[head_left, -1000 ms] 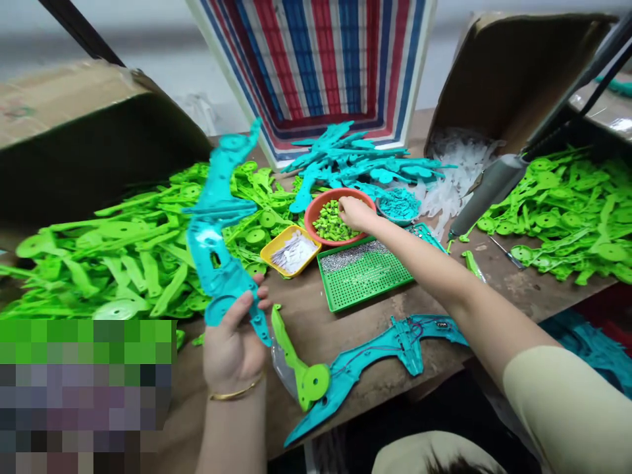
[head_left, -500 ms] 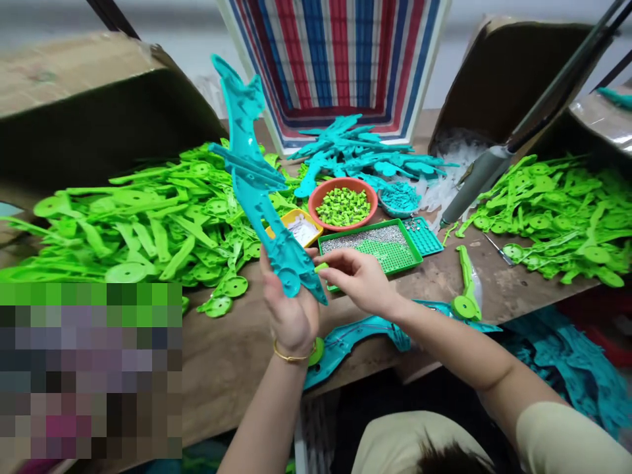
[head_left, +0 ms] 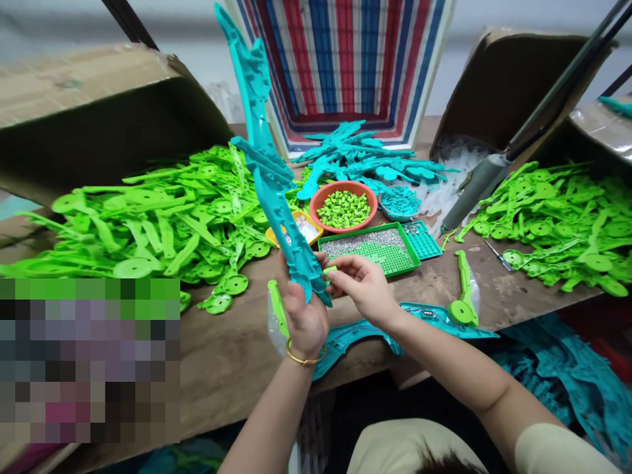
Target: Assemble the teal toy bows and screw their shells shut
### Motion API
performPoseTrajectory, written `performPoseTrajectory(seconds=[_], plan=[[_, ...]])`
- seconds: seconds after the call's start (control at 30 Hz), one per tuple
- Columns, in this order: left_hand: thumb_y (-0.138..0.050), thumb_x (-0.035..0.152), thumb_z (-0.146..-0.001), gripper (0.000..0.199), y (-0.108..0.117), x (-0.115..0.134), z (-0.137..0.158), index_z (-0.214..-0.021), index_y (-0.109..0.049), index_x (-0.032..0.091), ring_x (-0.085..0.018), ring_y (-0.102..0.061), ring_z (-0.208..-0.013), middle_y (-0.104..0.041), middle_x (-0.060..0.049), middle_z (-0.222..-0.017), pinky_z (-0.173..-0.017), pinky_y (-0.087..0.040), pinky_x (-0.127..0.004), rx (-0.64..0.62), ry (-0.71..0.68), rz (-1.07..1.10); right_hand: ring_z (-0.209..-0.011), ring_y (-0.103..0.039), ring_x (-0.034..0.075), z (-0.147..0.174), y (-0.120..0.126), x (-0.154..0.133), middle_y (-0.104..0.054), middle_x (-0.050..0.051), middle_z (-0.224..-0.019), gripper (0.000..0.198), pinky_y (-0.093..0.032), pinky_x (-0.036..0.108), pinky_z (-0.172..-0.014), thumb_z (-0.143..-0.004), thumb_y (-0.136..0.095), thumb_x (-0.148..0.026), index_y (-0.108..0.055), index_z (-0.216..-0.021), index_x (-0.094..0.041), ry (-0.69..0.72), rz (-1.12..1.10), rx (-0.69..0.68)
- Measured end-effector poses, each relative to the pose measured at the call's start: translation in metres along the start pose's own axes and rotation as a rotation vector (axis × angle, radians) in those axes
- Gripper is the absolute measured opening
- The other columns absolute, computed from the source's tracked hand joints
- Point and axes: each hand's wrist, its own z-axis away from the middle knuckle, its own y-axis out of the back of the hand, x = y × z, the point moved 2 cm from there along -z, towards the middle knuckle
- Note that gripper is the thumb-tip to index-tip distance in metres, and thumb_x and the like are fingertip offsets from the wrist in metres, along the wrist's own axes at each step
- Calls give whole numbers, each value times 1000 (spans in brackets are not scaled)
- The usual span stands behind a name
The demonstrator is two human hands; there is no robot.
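My left hand (head_left: 306, 319) is closed round the lower end of a long teal plastic shell (head_left: 276, 207), which it holds upright and tilted above the table. Between the thumb and fingers of my right hand (head_left: 363, 283) is a small lime-green plastic piece (head_left: 330, 268), right at the shell's lower edge. Whether the piece touches the shell I cannot tell. Below my hands another teal shell (head_left: 353, 339) lies along the table's front edge. Lime-green arm pieces lie beside it, one to the left (head_left: 278, 306) and one to the right (head_left: 463, 289).
Green parts (head_left: 162, 217) are heaped left, with another green heap (head_left: 543, 224) right. Small green pieces fill an orange bowl (head_left: 316, 220); before it stands a green tray (head_left: 417, 266) of tiny metal parts. A grey electric screwdriver (head_left: 476, 187) hangs at right. A striped bin (head_left: 340, 66) stands behind.
My left hand has turned the teal shell more edge-on and shifted slightly right. The small green piece stays in my right fingers at its lower edge. The left green arm piece shows more.
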Motion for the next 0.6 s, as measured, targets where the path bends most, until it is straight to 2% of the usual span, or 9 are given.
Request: performPoseTrajectory(seconds=[0.23,0.4,0.5,0.6], plan=[[-59,58,-84,51,-1,-5,2,-129,-58,35,-19,-67,-91,-71,-2,-99,-86,-53,-34,5,11,-10,-63,-66,9,2,0,1,-65,-4,-72,30,-54,24,-60,-70,-79,-39,-64,-88,-20,-13,-19,-41],[-52,68,-84,60,-1,-11,0,-130,-58,30,-18,-66,-88,-70,-4,-97,-84,-53,-32,17,18,-35,-63,-63,8,0,2,4,-62,-5,-74,31,-54,26,-65,-72,-77,-42,-62,-89,-21,5,25,-27],[-50,64,-87,55,-4,-10,-1,-129,-58,29,-18,-66,-85,-70,-3,-97,-83,-54,-33,20,42,-6,-68,-61,9,-4,6,6,-63,-3,-78,33,-52,27,-68,-71,-77,-45,-63,-89,-21,7,60,-83],[-47,60,-89,52,-6,-9,8,-133,-53,32,-19,-68,-90,-70,-3,-104,-87,-55,-36,-25,42,7,-72,-58,10,-7,11,10,-61,-1,-80,36,-50,26,-67,-78,-66,-57,-61,-85,-22,-28,105,-105]])
